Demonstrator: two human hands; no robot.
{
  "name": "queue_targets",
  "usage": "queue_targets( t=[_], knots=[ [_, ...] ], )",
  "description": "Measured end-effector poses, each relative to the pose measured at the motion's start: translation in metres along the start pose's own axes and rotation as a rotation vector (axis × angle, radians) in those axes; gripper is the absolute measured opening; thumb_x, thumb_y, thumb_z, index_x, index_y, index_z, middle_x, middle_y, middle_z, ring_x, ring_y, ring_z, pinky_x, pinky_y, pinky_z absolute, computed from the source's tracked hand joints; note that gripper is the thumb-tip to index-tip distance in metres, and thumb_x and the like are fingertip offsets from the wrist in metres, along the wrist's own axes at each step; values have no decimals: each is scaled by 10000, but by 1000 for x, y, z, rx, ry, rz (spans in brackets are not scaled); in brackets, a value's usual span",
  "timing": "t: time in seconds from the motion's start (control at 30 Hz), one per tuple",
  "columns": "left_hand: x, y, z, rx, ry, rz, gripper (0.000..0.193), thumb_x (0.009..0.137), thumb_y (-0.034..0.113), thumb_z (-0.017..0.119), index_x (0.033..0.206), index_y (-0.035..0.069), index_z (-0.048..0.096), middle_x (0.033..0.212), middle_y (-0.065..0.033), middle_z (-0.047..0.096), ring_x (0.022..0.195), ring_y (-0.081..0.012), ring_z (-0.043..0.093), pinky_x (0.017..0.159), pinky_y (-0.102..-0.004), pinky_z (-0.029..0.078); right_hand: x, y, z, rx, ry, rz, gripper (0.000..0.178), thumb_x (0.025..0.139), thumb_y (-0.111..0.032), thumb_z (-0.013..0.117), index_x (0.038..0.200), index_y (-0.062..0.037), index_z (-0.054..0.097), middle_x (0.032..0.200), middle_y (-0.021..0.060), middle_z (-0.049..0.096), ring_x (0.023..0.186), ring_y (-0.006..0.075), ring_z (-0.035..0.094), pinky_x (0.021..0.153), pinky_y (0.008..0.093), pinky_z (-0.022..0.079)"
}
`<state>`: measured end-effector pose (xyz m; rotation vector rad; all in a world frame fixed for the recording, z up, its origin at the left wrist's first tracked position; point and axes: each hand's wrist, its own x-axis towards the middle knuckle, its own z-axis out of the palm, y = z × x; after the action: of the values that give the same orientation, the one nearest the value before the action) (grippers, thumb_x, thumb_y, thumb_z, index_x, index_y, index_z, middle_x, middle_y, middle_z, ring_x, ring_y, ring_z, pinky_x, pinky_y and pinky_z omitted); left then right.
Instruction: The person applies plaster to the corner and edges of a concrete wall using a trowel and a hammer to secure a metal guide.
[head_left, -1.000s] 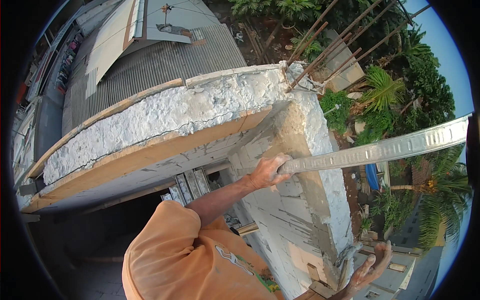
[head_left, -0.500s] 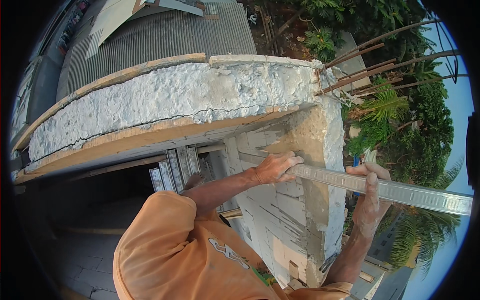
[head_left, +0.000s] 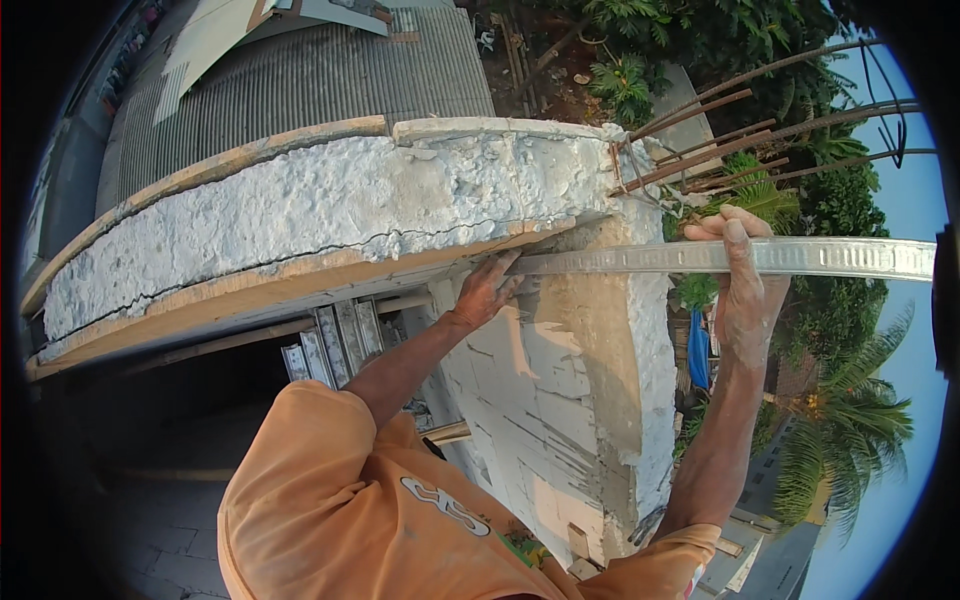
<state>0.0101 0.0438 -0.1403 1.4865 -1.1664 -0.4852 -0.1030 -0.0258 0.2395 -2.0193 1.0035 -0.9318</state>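
A long silvery metal bar (head_left: 620, 260) with a row of oblong slots or dents along its face lies crosswise in front of me, nearly level in the picture. My left hand (head_left: 487, 292) grips its left end, close under the timber edge of the concrete beam. Farther right, my right hand (head_left: 742, 290) is wrapped round the bar from below, fingers curled over its top edge. Between my hands the bar crosses the plastered end of the block wall (head_left: 590, 370). I cannot make out whether it touches the wall.
A rough concrete beam (head_left: 330, 200) with board edging (head_left: 240, 280) curves across the front. Rusty rebar rods (head_left: 720, 160) jut out at the right. Several metal profiles (head_left: 345, 340) stand under the beam. Beyond are a corrugated roof (head_left: 300, 100), trees and a drop to lower buildings.
Both hands have raised the bar toward the beam, and its slant has levelled out. The left hand has shifted left, up to the beam's lower edge. My view has turned slightly.
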Motion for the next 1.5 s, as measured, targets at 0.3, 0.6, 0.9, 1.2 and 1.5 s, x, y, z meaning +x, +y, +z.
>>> queue_targets(
  t=[0.3,0.6,0.9,1.2,1.5],
  knots=[
    [19,-5,17,-16,8,-15,391,918,210,649,1266,49,572,1193,-227,616,1095,-406,591,933,-453,493,37,24,-5,-65,-9,84,502,867,-362,746,1173,19,629,882,95,681,844,156,679,683,288,571],
    [26,-12,24,-56,-12,33,402,885,230,696,1215,19,606,1123,-224,656,1062,-401,624,927,-433,500,31,23,6,-33,2,62,490,818,-366,803,1056,38,664,893,101,659,813,186,629,723,334,510],
    [43,-28,22,3,-198,-44,426,857,204,717,1206,-8,596,1125,-267,642,1110,-434,583,964,-452,457,35,32,10,-181,-22,-2,439,840,-389,774,1032,-4,687,809,74,659,770,162,618,683,345,494],
    [48,-31,18,68,-224,64,430,899,257,684,1216,-20,596,1114,-296,616,1065,-473,560,956,-514,427,31,22,5,-340,-142,141,666,800,-504,771,1157,39,628,902,167,678,868,231,658,767,385,521],
    [55,-11,18,230,-265,169,306,907,115,649,1101,-116,599,880,-275,677,798,-420,674,698,-437,528,-54,-6,-51,-182,150,66,626,832,-407,772,1216,46,573,963,157,633,894,247,664,763,374,575]
  ],
)
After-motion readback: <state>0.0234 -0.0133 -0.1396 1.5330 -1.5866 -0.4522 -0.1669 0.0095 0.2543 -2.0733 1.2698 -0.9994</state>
